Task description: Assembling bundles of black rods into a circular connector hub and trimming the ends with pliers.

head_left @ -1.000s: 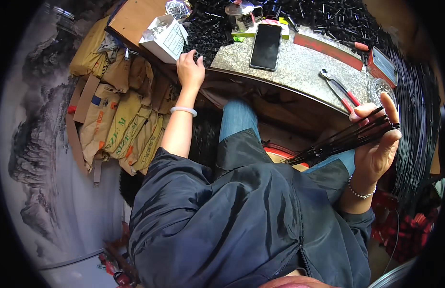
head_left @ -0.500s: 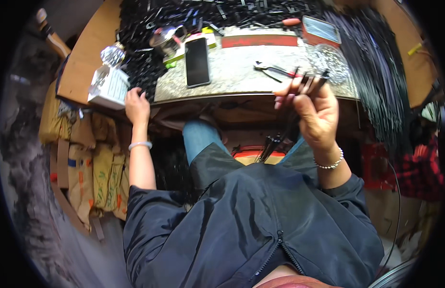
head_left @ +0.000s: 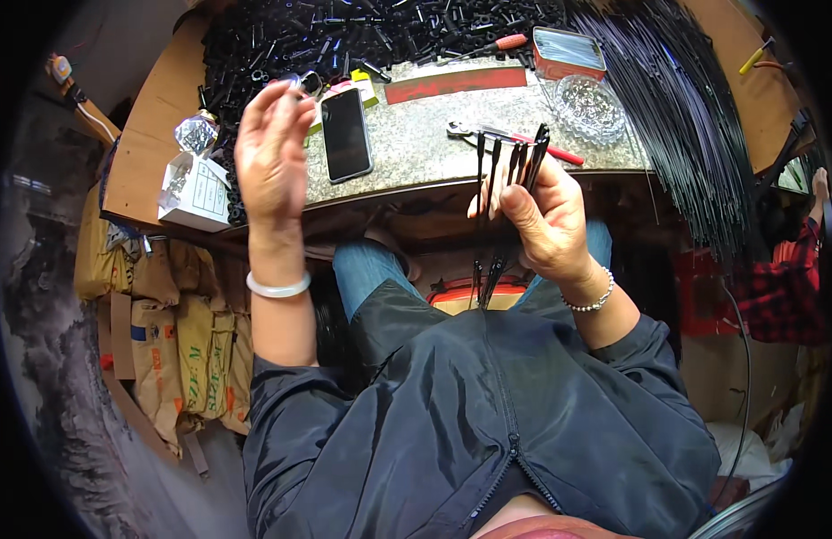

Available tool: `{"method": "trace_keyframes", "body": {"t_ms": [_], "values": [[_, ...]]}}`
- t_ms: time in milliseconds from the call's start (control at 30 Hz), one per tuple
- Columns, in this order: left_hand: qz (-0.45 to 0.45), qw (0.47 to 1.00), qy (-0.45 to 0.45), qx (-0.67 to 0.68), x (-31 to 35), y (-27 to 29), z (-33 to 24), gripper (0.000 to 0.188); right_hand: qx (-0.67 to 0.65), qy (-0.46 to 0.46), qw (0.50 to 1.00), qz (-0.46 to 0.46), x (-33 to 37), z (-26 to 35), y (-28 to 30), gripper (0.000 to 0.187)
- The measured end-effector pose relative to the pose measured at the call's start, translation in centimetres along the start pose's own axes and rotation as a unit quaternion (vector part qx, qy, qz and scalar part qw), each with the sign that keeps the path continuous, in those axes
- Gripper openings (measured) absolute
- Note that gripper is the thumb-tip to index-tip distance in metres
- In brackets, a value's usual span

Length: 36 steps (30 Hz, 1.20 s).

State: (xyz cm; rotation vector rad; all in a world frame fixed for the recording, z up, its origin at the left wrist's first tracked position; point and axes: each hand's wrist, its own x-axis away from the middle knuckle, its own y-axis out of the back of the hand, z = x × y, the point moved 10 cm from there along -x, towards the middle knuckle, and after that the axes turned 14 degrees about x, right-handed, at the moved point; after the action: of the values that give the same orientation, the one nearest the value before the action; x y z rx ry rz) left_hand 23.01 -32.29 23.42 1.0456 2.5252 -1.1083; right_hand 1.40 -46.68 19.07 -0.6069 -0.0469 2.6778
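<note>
My right hand point(head_left: 552, 220) is closed around several thin black strips point(head_left: 495, 166). Their thicker upper ends fan out above the fingers, and the lower ends hang down over my lap. My left hand point(head_left: 274, 157) is raised at the left front of the worktop, in front of a pile of small black tubular parts point(head_left: 380, 27). Its fingers are bent inward and slightly blurred; anything between the fingertips is hidden. Behind the right hand lie red-handled cutting pliers point(head_left: 461, 130), partly covered by the strips.
A black phone point(head_left: 347, 135), a red bar point(head_left: 456, 85), a glass dish point(head_left: 588, 110) and a red tin point(head_left: 568, 54) lie on the speckled board. A white box point(head_left: 196, 189) stands left; long black strands point(head_left: 694, 135) hang over the right edge. A co-worker's checked sleeve point(head_left: 788, 296) shows right.
My left hand has risen from beside the white box and moved right, toward the phone. My right hand, holding the strips, has shifted left and slightly down. The whole view has shifted a little.
</note>
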Motion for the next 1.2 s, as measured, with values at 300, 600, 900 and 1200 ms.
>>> {"method": "trace_keyframes", "body": {"t_ms": [300, 600, 900, 1200], "values": [[0.211, 0.961, 0.154, 0.088, 1.8, -15.5, 4.7, 0.033, -0.027, -0.013, 0.999, 0.028, 0.2, -0.1, -0.8, 0.024], [0.185, 0.948, 0.225, 0.131, 3.6, -16.7, 7.0, 0.033, -0.049, -0.018, 0.999, -0.015, 0.1, 0.3, -0.2, 0.02], [0.165, 0.951, 0.219, 0.144, 3.6, -15.9, 7.3, 0.03, -0.029, -0.015, 0.999, -0.019, 0.1, 0.3, -0.2, 0.016], [0.154, 0.951, 0.215, 0.159, 4.0, -16.0, 7.2, 0.029, -0.046, -0.005, 0.999, -0.013, 0.1, 0.3, -0.4, 0.018]]}}
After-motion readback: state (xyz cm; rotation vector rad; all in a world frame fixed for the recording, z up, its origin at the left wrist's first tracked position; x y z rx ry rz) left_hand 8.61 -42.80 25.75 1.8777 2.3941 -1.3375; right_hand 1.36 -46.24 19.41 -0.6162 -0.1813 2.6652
